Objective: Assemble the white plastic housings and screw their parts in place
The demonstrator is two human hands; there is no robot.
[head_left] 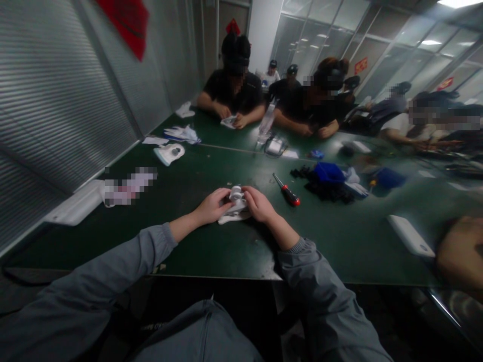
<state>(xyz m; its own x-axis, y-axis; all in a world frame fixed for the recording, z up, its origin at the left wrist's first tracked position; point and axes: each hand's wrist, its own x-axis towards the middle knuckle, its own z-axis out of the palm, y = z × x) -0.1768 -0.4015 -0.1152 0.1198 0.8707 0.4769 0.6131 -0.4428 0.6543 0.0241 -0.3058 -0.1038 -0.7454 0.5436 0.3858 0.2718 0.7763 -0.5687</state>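
Between my two hands is a white plastic part with a round, knob-like piece on its upper end. Its flat lower end lies low over the green table. My left hand closes on the left side, thumb and fingers against the round piece. From the other side, my right hand grips it with bent fingers; some fingertips are hidden behind the part. A screwdriver with a red and black handle lies to the right of my right hand, its shaft pointing away.
On the green table are a white housing, gloves, a blue bin beside black pieces, and a white oblong device at right. A clear bottle stands farther back. Co-workers sit across the table; another person's arm is at far right.
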